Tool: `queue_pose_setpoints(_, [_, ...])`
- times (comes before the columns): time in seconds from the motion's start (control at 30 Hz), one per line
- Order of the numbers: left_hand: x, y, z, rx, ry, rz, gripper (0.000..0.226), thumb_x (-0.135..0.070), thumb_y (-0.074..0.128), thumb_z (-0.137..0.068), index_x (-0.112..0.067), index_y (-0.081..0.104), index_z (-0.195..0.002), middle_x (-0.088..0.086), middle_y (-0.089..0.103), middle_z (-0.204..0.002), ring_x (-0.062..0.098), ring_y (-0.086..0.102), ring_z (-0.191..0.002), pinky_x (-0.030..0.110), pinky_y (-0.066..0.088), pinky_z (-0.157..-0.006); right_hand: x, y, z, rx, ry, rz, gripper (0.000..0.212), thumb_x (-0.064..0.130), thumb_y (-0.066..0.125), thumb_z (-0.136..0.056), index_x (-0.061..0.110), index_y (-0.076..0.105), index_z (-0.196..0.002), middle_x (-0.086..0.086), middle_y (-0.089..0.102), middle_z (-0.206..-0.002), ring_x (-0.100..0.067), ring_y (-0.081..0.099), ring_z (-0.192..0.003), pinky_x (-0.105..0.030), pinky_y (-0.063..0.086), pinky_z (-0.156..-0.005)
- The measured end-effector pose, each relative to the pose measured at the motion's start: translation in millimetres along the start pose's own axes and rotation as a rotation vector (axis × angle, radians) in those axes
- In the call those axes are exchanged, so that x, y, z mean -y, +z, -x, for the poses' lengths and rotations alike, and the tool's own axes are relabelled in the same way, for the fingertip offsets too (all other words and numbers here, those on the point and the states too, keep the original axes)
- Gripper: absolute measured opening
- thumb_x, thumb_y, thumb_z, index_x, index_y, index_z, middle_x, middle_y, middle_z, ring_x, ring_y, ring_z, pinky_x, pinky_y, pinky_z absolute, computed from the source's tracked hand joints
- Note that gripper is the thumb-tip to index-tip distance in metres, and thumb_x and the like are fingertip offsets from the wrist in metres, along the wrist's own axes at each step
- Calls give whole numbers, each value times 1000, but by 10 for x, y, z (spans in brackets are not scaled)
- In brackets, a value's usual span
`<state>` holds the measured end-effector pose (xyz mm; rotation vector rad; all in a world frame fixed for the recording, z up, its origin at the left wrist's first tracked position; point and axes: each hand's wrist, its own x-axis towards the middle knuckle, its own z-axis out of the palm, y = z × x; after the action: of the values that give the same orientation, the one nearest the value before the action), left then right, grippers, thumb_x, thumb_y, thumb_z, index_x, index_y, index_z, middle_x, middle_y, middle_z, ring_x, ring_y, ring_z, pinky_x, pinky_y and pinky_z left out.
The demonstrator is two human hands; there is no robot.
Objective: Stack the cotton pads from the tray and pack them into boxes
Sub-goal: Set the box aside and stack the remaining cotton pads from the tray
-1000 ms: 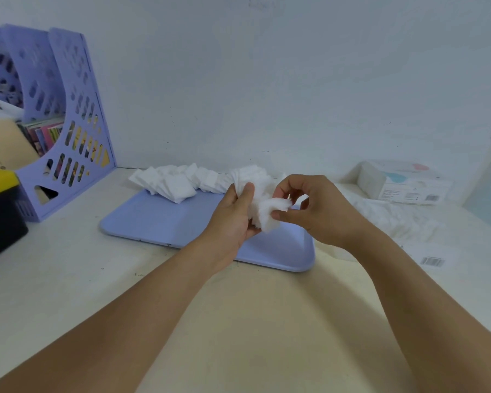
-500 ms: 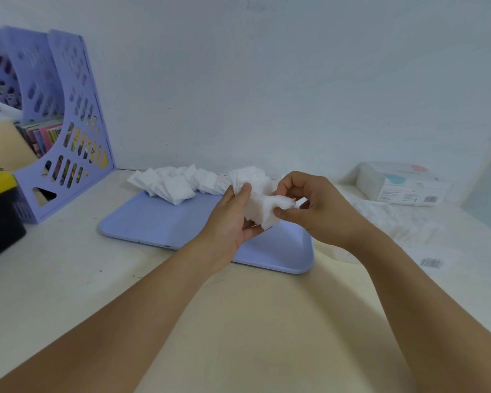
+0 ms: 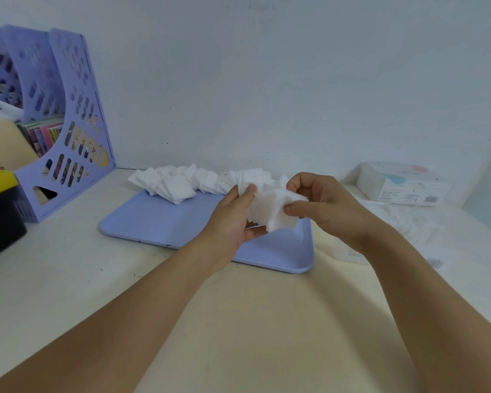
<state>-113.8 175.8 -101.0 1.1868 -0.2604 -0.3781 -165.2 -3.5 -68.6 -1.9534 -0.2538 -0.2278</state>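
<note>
Head view: both hands, left hand (image 3: 233, 219) and right hand (image 3: 321, 205), grip a partial stack of cotton pads (image 3: 272, 208) above the tray (image 3: 159, 219). Loose pads (image 3: 182, 184) remain at the tray's 12 o'clock edge. Box (image 3: 400, 184) at 2 o'clock on the counter (image 3: 68, 279); packing apparently not yet begun.

A bunch of white square cotton pads (image 3: 272, 209) is held above the right part of the lilac tray (image 3: 165, 222). More loose pads (image 3: 182, 184) lie in an untidy row along the tray's far edge. A white box (image 3: 400, 185) lies on the table to the right.
</note>
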Motion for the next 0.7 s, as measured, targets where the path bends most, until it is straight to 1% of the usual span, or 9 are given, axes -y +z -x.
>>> queue_pose_setpoints(0.1, [17, 5, -13, -47, 26, -4, 23, -31, 49, -106, -26, 62, -124, 5, 68, -125, 25, 68, -112, 38, 62, -80, -25, 10, -6, -36, 9, -2, 21, 11, 70, -72, 3, 59, -88, -6, 61, -77, -22, 50, -74, -40, 38, -71])
queue_pose_setpoints(0.2, [17, -3, -23, -86, 43, 26, 21, -30, 50, -105, -26, 63, -122, 5, 69, -124, 25, 68, -112, 39, 62, -82, -9, -5, -4, -97, -14, -10, 14, 12, 70, -71, 11, 60, -82, -4, 61, -71, -20, 50, -70, -39, 37, -69])
queue_pose_setpoints(0.3, [17, -10, -30, -94, 45, 22, 22, -31, 51, -105, -26, 63, -122, 4, 68, -125, 24, 67, -114, 38, 62, -82, -1, -11, -6, -86, -15, -47, 15, 12, 71, -71, 11, 61, -82, -8, 61, -75, -23, 51, -74, -41, 38, -71])
queue_pose_setpoints(0.4, [12, -6, -23, -57, 39, 7, 26, -32, 50, -105, -24, 62, -127, 4, 69, -126, 23, 67, -115, 39, 61, -84, -8, -8, -2, -78, -1, -58, 15, 12, 73, -70, 13, 63, -82, 0, 64, -75, -23, 52, -74, -40, 40, -72])
queue_pose_setpoints(0.5, [16, 2, -16, -35, 36, -17, 28, -32, 49, -106, -23, 62, -128, 2, 71, -123, 22, 69, -112, 41, 60, -89, -26, 6, 9, -28, -3, -52, 19, 8, 80, -73, 16, 66, -83, 3, 66, -81, -24, 56, -78, -40, 45, -79])
queue_pose_setpoints(0.6, [22, 5, -21, -29, 56, -44, 27, -32, 47, -107, -23, 63, -126, 3, 72, -121, 20, 70, -110, 43, 59, -91, -24, 20, 13, -5, -57, -12, 26, -2, 81, -78, 14, 68, -93, 2, 68, -86, -25, 59, -78, -38, 50, -79])
queue_pose_setpoints(0.7, [16, 0, -20, -20, 66, -36, 25, -32, 46, -107, -26, 63, -124, 0, 74, -118, 18, 72, -107, 42, 60, -89, 16, 42, 12, 22, -96, 21, 45, -4, 81, -78, 24, 68, -111, -6, 68, -88, -39, 62, -83, -43, 51, -75])
